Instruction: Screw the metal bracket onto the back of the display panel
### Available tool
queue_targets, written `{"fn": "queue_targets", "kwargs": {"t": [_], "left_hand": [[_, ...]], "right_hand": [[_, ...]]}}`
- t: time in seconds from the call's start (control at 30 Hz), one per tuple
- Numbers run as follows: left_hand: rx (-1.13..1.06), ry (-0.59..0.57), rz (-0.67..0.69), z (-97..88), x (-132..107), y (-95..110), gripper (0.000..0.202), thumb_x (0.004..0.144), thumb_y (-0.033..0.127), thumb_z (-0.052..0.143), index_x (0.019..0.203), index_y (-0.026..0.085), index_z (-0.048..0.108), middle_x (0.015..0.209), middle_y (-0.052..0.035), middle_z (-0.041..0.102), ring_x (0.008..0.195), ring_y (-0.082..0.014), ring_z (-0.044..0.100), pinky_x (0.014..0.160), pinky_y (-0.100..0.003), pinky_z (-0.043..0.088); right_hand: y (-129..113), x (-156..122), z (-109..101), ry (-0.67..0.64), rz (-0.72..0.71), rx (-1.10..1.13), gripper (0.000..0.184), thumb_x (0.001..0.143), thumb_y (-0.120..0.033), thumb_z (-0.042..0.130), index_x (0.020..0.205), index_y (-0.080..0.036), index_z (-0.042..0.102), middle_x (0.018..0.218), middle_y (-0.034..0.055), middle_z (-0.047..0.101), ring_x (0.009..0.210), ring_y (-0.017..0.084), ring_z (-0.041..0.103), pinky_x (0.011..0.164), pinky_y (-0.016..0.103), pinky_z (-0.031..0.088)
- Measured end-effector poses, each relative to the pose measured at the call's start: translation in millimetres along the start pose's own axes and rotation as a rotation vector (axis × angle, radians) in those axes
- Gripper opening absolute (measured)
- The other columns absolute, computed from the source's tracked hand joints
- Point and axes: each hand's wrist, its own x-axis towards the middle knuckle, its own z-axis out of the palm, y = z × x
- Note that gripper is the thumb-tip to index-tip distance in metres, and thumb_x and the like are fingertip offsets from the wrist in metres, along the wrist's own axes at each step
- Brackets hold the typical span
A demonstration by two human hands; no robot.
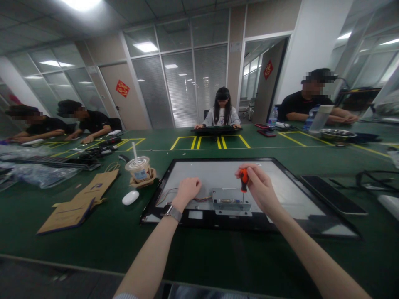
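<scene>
My right hand [260,182] grips a small orange-and-black screwdriver [244,180] by its handle. Its shaft points straight down, the tip at the right part of a silver metal bracket [229,195] with connectors along it. The bracket sits on the pale back of a flat display panel [274,174] framed in black, which lies on the table before me. Wrist banded by a watch, my left hand [188,189] is curled into a loose fist over the panel, left of the bracket. Thin wires [202,199] run from the bracket's left side beneath that hand.
Left of the panel are a white mouse [130,198], a drink cup with a straw [139,169] and a brown paper bag [77,203]. A black flat device [333,194] lies to the right. Several people sit around the green table [124,245].
</scene>
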Motion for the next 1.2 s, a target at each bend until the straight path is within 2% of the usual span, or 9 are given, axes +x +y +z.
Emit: {"fn": "queue_targets", "kwargs": {"t": [0.23,0.43,0.6,0.8,1.1,1.2], "left_hand": [[0.003,0.018,0.019,2.1,1.3,-1.4,0.033,0.097,0.030,0.037,0.098,0.022,0.069,0.097,-0.0090,0.073,0.092,-0.0232,0.068,0.077,-0.032,0.046],[0.004,0.028,0.028,4.4,2.3,-2.9,0.032,0.097,0.032,0.038,0.097,0.021,0.068,0.094,-0.0093,0.073,0.090,-0.0243,0.069,0.074,-0.032,0.046],[0.010,0.033,0.030,4.2,1.8,-2.5,0.033,0.097,0.031,0.037,0.096,0.021,0.068,0.093,-0.0091,0.073,0.089,-0.0246,0.069,0.073,-0.033,0.045],[0.013,0.031,0.024,2.6,2.6,-1.5,0.033,0.096,0.032,0.038,0.095,0.021,0.069,0.093,-0.0094,0.074,0.089,-0.0249,0.069,0.072,-0.032,0.046],[0.010,0.030,0.016,3.3,1.9,-1.3,0.033,0.096,0.032,0.038,0.096,0.021,0.069,0.092,-0.0092,0.074,0.088,-0.0242,0.069,0.073,-0.031,0.046],[0.006,0.028,0.016,3.8,1.9,-1.7,0.033,0.097,0.032,0.038,0.097,0.021,0.069,0.094,-0.0094,0.073,0.090,-0.0235,0.068,0.075,-0.031,0.046]], "right_hand": [[5.1,2.2,-8.2,0.026,-0.026,-0.097,0.014,0.074,-0.037,0.076,0.082,-0.026,0.072,0.086,0.0008,0.065,0.079,0.017,0.058,0.071,0.032,0.048],[6.3,6.7,-15.0,0.094,0.016,-0.036,0.021,0.081,-0.043,0.069,0.093,-0.026,0.072,0.082,0.0014,0.069,0.081,0.018,0.063,0.073,0.033,0.049],[4.2,5.8,-11.2,0.081,0.005,0.056,0.019,0.082,-0.043,0.067,0.083,-0.025,0.071,0.079,0.0010,0.066,0.075,0.016,0.061,0.068,0.030,0.048],[6.5,4.2,-13.0,0.085,-0.008,-0.089,0.016,0.073,-0.038,0.077,0.080,-0.025,0.070,0.077,-0.0004,0.061,0.072,0.015,0.055,0.059,0.027,0.043],[10.2,6.3,-14.7,0.108,0.014,-0.096,0.024,0.082,-0.041,0.068,0.100,-0.026,0.069,0.081,0.0005,0.066,0.080,0.017,0.060,0.067,0.031,0.047],[9.8,5.9,-13.2,0.115,0.016,-0.091,0.025,0.082,-0.042,0.068,0.100,-0.025,0.068,0.081,0.0006,0.067,0.079,0.018,0.060,0.070,0.032,0.048]]}}
